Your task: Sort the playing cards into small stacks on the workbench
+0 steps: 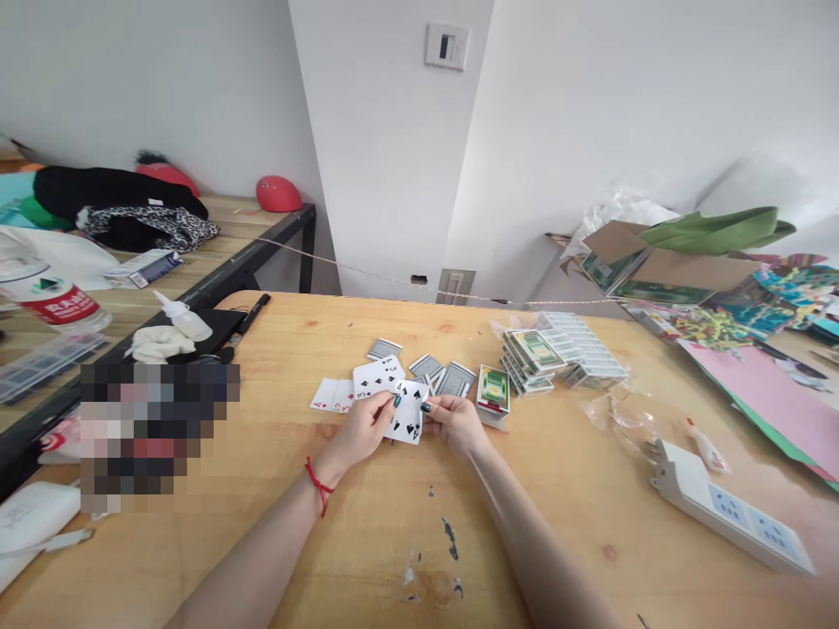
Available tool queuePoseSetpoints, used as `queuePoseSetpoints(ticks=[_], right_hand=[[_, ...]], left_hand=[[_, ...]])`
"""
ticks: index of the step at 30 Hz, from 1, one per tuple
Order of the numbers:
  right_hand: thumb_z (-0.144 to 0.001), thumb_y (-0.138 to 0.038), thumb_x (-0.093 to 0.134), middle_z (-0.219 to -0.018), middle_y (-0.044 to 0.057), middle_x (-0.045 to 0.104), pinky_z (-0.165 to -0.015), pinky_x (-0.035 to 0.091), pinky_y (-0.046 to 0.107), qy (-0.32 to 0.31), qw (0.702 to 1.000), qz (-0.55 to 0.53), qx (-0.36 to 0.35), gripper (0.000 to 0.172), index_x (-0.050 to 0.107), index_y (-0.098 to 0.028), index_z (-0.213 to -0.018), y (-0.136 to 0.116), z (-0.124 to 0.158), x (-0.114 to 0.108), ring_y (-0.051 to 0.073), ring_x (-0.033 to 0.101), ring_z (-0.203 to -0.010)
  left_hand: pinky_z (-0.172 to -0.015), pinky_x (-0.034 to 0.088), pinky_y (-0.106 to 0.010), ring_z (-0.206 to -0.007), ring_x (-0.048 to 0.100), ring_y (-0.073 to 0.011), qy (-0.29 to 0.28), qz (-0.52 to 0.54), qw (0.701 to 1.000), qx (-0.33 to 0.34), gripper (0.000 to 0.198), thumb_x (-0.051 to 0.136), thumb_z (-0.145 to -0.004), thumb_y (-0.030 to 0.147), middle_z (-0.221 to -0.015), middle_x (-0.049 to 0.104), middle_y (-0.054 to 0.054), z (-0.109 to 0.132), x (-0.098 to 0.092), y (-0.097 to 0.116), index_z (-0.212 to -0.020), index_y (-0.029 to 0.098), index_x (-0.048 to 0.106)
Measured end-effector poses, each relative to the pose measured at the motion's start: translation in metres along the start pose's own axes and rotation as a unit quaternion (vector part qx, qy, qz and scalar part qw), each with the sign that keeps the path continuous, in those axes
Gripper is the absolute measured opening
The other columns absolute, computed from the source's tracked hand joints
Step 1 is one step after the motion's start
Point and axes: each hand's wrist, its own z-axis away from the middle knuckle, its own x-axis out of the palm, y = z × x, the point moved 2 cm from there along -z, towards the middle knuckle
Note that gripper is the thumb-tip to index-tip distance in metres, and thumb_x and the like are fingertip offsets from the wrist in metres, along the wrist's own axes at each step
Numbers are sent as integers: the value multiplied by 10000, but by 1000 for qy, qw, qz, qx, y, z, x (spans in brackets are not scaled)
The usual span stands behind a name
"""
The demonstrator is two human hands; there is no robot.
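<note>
A four of spades playing card (pixel 410 412) faces me, raised a little over the table. My left hand (pixel 363 430) pinches its left edge, and my right hand (pixel 457 425) grips its right edge. Whether more cards lie behind it is hidden. Just beyond, several face-up cards (pixel 373 376) overlap, one showing a three. Red-suited cards (pixel 326 394) are laid to the left of my left hand. Grey-backed cards (pixel 454 380) lie face down past my right hand. A green and white card box (pixel 494 390) stands close to my right hand.
Stacked card boxes (pixel 534 352) and a wrapped block of boxes (pixel 585 348) sit to the right. A power strip (pixel 727 507) and a small glue tube (pixel 708 445) lie nearer. Coloured paper (pixel 773 402) covers the right edge. A squeeze bottle (pixel 187 319) stands left.
</note>
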Motion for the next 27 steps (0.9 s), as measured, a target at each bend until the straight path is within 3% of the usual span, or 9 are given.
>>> queuePoseSetpoints(ticks=[5,12,14,21,24,27], right_hand=[[-461,-299,775,-503,6,610,-470,468,264,33,999,2,3,283,579,-126,-568,1,-1,3,126,561,-458],[-469,-258,730,-396,-75,470,-369,380,213,129,991,46,-5,285,459,-175,-501,5,-3,5,80,431,-359],[-472,-259,730,-408,-71,471,-375,391,224,111,993,30,5,293,450,-178,-505,4,-3,4,86,431,-367],[-590,-343,713,-593,-12,569,-545,465,270,-72,997,-34,11,265,519,-167,-629,-7,3,0,116,534,-545],[-600,-383,705,-568,-29,537,-504,438,239,-52,999,-6,-4,292,504,-175,-635,-2,1,0,97,496,-502],[-592,-421,700,-452,-76,432,-412,372,201,34,997,54,-43,344,449,-187,-578,2,-3,1,65,385,-392]], left_hand=[[-469,237,-208,-483,292,-79,-4,-20,1000,9,269,356,-824,260,-524,315,58,1,1,3,-580,188,267],[-459,220,-213,-468,306,-77,-13,-53,998,15,279,362,-828,270,-504,342,57,1,5,6,-571,182,296],[-451,227,-209,-459,317,-75,-13,-41,999,7,278,367,-826,274,-499,351,57,1,5,5,-570,181,310],[-421,288,-191,-432,385,-72,-15,67,997,-27,289,368,-834,318,-503,344,61,0,4,1,-581,185,321],[-417,296,-189,-430,397,-72,-27,71,997,-26,289,375,-837,322,-504,370,58,1,6,3,-587,181,337],[-422,294,-190,-438,395,-73,-30,58,998,-16,276,390,-832,313,-501,406,52,2,8,6,-593,175,370]])
